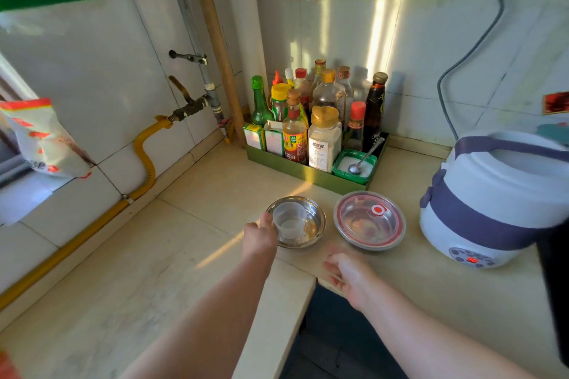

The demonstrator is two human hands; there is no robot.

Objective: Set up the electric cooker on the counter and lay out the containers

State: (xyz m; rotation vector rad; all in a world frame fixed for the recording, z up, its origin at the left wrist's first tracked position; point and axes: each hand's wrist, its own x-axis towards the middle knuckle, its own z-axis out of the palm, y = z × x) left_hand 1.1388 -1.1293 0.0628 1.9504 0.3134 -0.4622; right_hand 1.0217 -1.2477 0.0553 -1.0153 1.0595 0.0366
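Note:
A white and purple electric cooker stands on the counter at the right, its lid down and a red display lit on its front panel. Left of it sits a steel bowl with a clear red-rimmed lid. Further left is an open steel bowl with a clear plastic measuring cup standing inside. My left hand grips the cup at the bowl's left rim. My right hand hovers blurred over the counter's front edge, fingers spread, holding nothing.
A green tray of sauce bottles, boxes and a salt tub with a spoon stands in the corner. A yellow gas hose runs along the left wall. A black cable hangs above the cooker. A bag lies at far left.

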